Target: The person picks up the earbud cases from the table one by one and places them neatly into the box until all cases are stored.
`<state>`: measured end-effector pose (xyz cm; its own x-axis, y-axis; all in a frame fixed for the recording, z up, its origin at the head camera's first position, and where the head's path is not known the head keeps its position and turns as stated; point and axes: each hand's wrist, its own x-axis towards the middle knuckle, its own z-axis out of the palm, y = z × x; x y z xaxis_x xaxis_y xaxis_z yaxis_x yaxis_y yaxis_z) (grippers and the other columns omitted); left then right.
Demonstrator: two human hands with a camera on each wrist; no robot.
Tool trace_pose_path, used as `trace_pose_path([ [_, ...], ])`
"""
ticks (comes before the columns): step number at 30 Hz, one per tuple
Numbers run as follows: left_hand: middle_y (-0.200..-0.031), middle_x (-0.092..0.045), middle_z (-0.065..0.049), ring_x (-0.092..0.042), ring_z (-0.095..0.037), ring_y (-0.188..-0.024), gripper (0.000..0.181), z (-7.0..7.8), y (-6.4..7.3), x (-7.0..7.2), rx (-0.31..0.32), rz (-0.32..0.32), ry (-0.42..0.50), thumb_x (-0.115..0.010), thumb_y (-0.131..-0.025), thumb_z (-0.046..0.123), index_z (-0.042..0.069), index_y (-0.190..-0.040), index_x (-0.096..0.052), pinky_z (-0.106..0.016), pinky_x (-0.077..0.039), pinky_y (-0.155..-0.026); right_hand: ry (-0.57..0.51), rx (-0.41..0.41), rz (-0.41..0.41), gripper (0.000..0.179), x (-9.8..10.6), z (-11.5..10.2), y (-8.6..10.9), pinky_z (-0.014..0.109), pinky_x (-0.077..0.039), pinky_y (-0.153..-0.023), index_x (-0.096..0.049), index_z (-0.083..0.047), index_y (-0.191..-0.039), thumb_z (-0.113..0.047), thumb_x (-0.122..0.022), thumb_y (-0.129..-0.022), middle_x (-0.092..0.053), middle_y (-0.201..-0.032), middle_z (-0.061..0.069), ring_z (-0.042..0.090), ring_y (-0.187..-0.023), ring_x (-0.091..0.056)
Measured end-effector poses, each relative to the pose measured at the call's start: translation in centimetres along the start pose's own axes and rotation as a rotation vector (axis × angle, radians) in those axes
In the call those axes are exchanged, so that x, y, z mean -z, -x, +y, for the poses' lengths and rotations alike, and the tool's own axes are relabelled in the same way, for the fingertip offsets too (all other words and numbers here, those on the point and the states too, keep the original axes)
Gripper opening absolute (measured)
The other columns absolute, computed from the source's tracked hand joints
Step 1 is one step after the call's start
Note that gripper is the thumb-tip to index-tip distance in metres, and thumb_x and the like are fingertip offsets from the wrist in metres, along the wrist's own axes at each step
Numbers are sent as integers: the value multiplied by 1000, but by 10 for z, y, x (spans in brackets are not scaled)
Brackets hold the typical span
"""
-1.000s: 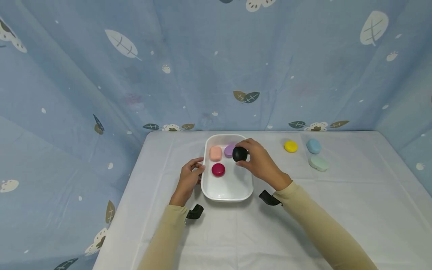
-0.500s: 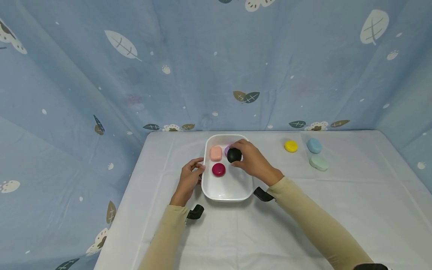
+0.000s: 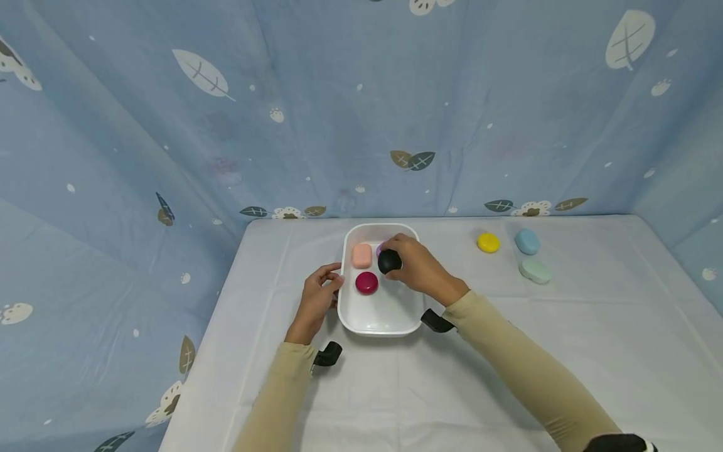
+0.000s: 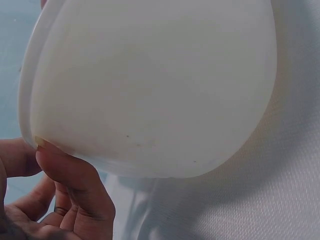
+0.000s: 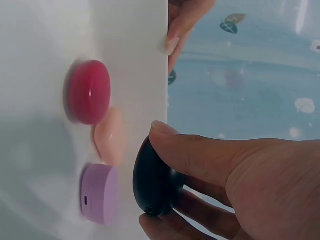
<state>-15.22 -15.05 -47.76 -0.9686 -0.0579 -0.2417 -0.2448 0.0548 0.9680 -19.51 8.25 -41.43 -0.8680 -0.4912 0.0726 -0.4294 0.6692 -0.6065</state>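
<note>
My right hand pinches a glossy black rounded case, like an earbud case, between thumb and fingers over the white tray. Inside the tray lie a magenta rounded case, a pink squarish case and a purple case. A small port-like slot shows on the purple one, which is mostly covered by my right hand in the head view. At the tray's left side, my left hand grips the rim, its thumb against the outer wall.
To the right of the tray, on the white-covered table, are a yellow round case, a blue case and a pale green case. A blue leaf-patterned curtain rises behind the table.
My right hand has moved left with the black case, further over the tray beside the magenta and pink cases. My left hand stays at the tray's rim.
</note>
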Motion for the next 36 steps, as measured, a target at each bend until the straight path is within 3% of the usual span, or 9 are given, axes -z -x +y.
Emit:
trace_pose_path([
  [4, -110, -56, -11, -56, -18, -64, 39, 0, 0, 0, 2, 4, 0, -61, -106, 7, 1, -145, -60, -25, -50, -55, -2, 11, 0, 48, -2, 1, 0, 48, -50, -111, -70, 5, -125, 3, -89, -81, -65, -124, 19, 35, -119, -62],
  [7, -111, -56, -11, -56, -17, -65, 39, 0, 0, 0, 6, 6, 3, -61, -106, 6, 2, -144, -60, -25, -51, -55, -24, 15, 25, 30, -2, 1, 1, 47, -53, -105, -74, 5, -113, 7, -84, -85, -67, -118, 18, 35, -113, -65],
  [11, -111, -55, -11, -56, -16, -70, 38, -1, -1, 0, 19, 15, 3, -61, -106, 6, 2, -144, -61, -24, -50, -56, -68, 1, 58, 18, 0, 0, 2, 48, -56, -99, -74, 5, -108, 10, -77, -90, -70, -113, 18, 39, -111, -68],
  [22, -111, -56, -10, -54, -13, -75, 37, -1, -2, -2, 21, 14, 9, -61, -106, 6, 3, -142, -62, -24, -49, -55, -65, -73, 65, 27, 10, 14, 11, 49, -58, -100, -74, 3, -120, 7, -75, -93, -71, -122, 18, 43, -116, -67],
  [29, -110, -55, -9, -54, -14, -76, 38, 0, -1, -2, 19, 11, 14, -61, -105, 6, 2, -143, -61, -24, -49, -54, -104, -134, 169, 28, 29, 38, 28, 53, -56, -102, -70, 6, -123, 6, -72, -96, -66, -127, 24, 46, -118, -66],
  [36, -111, -55, -9, -54, -15, -76, 37, -1, -1, -1, 16, 8, 12, -61, -106, 6, 2, -143, -61, -24, -48, -54, -92, -194, 280, 30, 45, 80, 50, 56, -55, -102, -68, 9, -126, 7, -71, -96, -63, -130, 30, 48, -120, -63],
])
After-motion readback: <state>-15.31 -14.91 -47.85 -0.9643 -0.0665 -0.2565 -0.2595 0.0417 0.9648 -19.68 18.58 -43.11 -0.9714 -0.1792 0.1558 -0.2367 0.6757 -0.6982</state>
